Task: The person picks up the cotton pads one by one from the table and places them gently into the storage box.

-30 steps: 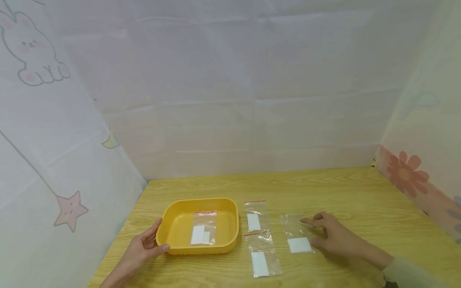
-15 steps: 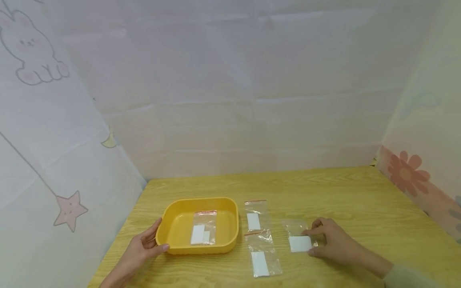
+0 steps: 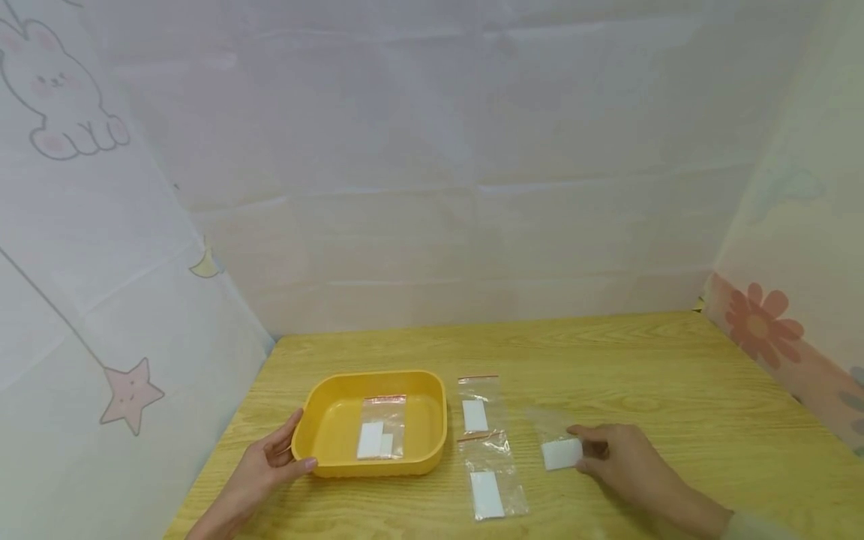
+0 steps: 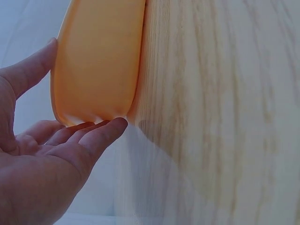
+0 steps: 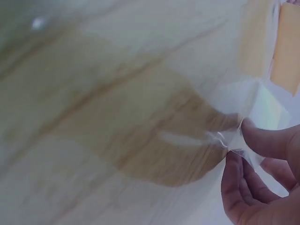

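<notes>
My left hand holds the near left corner of a yellow plastic basin, thumb at the front and fingers along its left end wall. At the right, my right hand pinches the edge of a clear zip bag between thumb and fingers. A white rectangular piece lies inside this bag. The right wrist view shows the plastic creased at the fingertips. Inside the basin lies another zip bag, red-edged, with two white pieces.
Two more red-edged zip bags lie between basin and right hand, a far one and a near one, each with a white piece. They stand on a wood-grain table. Pale cloth walls enclose its back and sides.
My right hand has come down and nearer onto the bag's right edge and now pinches it; the bag has tilted slightly. The left hand and basin have stayed put.
</notes>
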Demonstrator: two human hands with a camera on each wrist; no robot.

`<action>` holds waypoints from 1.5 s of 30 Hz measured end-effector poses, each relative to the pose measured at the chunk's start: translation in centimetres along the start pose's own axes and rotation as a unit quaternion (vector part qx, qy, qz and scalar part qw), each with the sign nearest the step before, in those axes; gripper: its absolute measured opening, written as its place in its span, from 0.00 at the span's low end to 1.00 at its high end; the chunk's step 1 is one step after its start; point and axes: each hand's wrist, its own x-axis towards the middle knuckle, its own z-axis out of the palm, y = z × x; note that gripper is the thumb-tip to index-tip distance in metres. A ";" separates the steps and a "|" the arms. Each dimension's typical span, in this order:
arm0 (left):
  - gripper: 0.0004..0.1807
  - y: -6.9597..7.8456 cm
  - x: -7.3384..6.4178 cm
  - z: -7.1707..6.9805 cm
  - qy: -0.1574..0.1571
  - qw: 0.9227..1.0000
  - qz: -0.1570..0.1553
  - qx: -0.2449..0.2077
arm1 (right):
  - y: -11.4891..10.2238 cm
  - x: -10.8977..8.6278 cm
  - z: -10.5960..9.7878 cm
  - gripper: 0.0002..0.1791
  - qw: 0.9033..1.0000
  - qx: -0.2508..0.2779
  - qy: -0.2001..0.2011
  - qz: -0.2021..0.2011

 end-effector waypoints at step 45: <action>0.51 0.0 -0.1 -0.1 -0.011 1.000 0.011 -0.012 | -2.7 4.5 -3.7 0.38 0.914 0.355 -0.183 -0.067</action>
